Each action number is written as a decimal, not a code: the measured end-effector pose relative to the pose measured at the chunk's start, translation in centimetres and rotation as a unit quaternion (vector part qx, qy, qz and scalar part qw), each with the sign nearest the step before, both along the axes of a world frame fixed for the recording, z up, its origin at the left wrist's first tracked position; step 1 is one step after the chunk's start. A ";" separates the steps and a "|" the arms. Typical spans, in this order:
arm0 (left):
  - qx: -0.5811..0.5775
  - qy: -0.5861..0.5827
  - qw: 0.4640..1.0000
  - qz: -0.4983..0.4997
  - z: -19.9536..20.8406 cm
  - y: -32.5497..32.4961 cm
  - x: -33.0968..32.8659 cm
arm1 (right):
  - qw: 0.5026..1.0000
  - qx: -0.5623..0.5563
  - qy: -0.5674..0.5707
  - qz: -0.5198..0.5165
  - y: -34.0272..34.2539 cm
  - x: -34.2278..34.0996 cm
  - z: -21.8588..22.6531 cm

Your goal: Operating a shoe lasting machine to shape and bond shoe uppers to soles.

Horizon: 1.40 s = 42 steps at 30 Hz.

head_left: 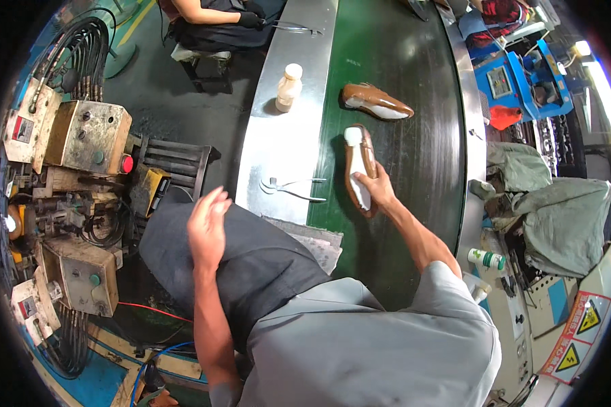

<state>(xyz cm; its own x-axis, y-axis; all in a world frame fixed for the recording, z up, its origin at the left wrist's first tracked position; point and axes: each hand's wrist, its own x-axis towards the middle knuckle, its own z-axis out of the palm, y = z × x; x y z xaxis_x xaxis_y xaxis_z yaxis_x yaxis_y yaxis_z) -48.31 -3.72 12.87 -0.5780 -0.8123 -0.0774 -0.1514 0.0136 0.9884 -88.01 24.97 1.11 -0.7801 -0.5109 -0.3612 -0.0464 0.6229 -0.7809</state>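
My right hand (pixel 379 187) grips a brown shoe (pixel 355 161) by its lower end, over the green conveyor belt (pixel 394 41). The shoe's white underside faces up, and my thumb presses on it. Further up the belt a second brown shoe (pixel 379 103) lies on its side, apart from the first. My left hand (pixel 208 229) is raised above the dark apron on my lap, empty, its fingers stretched out. A pair of metal pincers (pixel 292 189) with spread handles rests on the steel ledge (pixel 268 139) between my two hands.
A whitish bottle (pixel 289 88) stands on the ledge. Beyond it, a person with black gloves (pixel 251 19) holds another pair of pincers. Machine boxes with buttons (pixel 88 136) and a dark slatted stool (pixel 176 163) are at left; a grey cloth cover (pixel 560 220) is at right.
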 end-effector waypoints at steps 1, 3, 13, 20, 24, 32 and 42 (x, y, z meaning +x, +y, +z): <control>-0.042 -0.003 0.999 -0.031 0.3 -0.4 -0.9 | 0.999 -0.016 -0.027 0.017 -1.3 2.5 1.3; -0.112 -0.040 0.991 -0.053 3.2 -1.1 -2.2 | 0.990 -0.049 -0.113 0.074 -6.1 8.6 6.5; -0.328 -0.150 0.930 0.064 4.7 -7.3 7.3 | 0.879 -0.041 -0.160 0.448 -18.6 24.6 17.0; -0.217 -0.276 0.922 0.165 0.3 -6.7 18.0 | 0.641 -0.089 0.287 0.707 -19.9 32.1 14.1; -0.120 -0.139 0.948 0.261 -2.4 -5.4 19.6 | 0.619 -0.117 0.317 0.709 -20.2 33.7 14.0; -0.207 -0.173 0.889 0.371 -3.0 -4.6 17.2 | 0.620 -0.114 0.330 0.703 -20.2 34.5 14.9; -0.126 -0.133 0.905 0.383 -4.0 -4.0 18.0 | 0.619 -0.097 0.291 0.723 -21.8 33.3 15.8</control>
<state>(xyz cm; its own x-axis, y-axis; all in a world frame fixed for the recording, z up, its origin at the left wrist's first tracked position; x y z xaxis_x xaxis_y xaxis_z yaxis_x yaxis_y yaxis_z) -30.35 -7.75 8.88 0.1739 -0.9782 0.1134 -0.4441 0.0249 0.8956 -54.73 3.15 16.93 0.5739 -0.8169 -0.0570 -0.7553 -0.5012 -0.4224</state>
